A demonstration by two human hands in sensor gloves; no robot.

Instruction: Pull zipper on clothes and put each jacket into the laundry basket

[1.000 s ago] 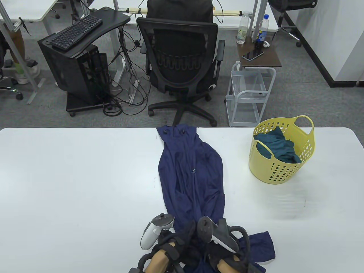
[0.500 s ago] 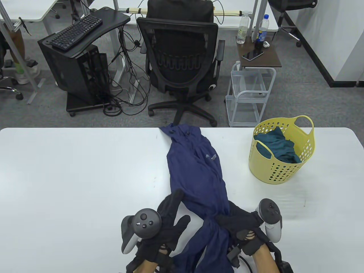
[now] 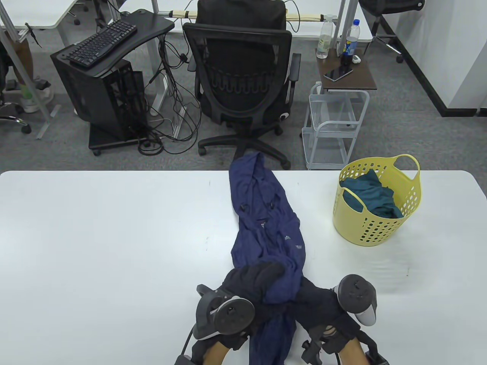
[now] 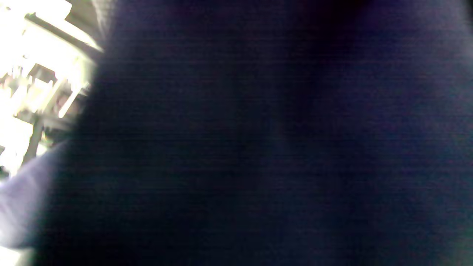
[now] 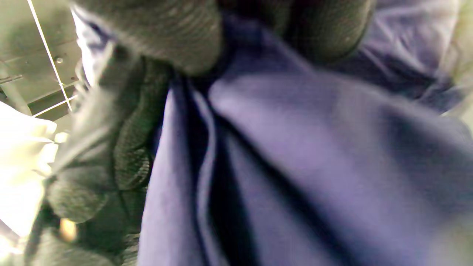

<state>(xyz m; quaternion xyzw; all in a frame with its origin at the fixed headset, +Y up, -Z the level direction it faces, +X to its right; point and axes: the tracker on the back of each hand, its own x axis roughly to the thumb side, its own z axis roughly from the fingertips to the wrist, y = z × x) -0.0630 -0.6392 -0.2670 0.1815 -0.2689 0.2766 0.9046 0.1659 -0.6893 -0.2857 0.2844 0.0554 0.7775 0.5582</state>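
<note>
The navy jacket (image 3: 266, 235) lies bunched in a long, narrow strip down the middle of the white table (image 3: 95, 247), its far end draped over the table's far edge and its near end hanging toward the person between the two hands. The left hand (image 3: 251, 283) rests on the jacket's near portion with its fingers (image 3: 272, 272) curled into the fabric, gripping a fold; the tracker (image 3: 224, 315) strapped to its back faces the camera. The right hand (image 3: 317, 304) holds the same gathered section from the other side, its fingers buried in the cloth (the right wrist view shows gloved fingers (image 5: 129, 147) wrapped against navy fabric (image 5: 295, 166)). The left wrist view is almost wholly covered by dark cloth (image 4: 258, 147) and gives no detail of the fingers. The zipper's state cannot be told from these views. The yellow laundry basket (image 3: 412, 197) stands upright on the table toward the far right, well apart from the hands, and contains a teal garment (image 3: 374, 197) heaped inside it.
</note>
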